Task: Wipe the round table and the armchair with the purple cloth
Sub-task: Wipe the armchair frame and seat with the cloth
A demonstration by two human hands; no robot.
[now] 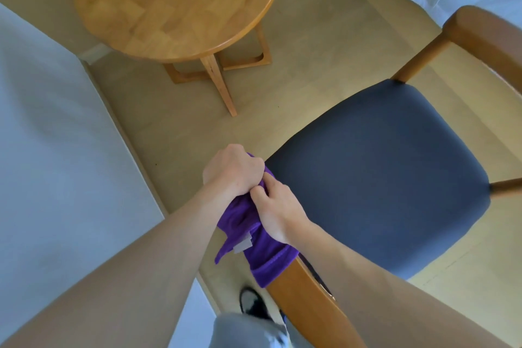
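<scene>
Both hands are bunched on the purple cloth (pixel 262 246) at the near left corner of the armchair (pixel 378 178). The left hand (pixel 233 171) is fisted around the cloth's upper end, knuckles up; the right hand (pixel 275 210) curls its fingers into the folds just below it. The cloth drapes over the wooden armrest (pixel 308 299), a pale tag (pixel 243 244) showing on its left edge. The dark blue seat (pixel 378 178) lies to the right. The round table (pixel 178 3) stands well apart, beyond the chair's front corner, on the beige floor (pixel 175 127).
</scene>
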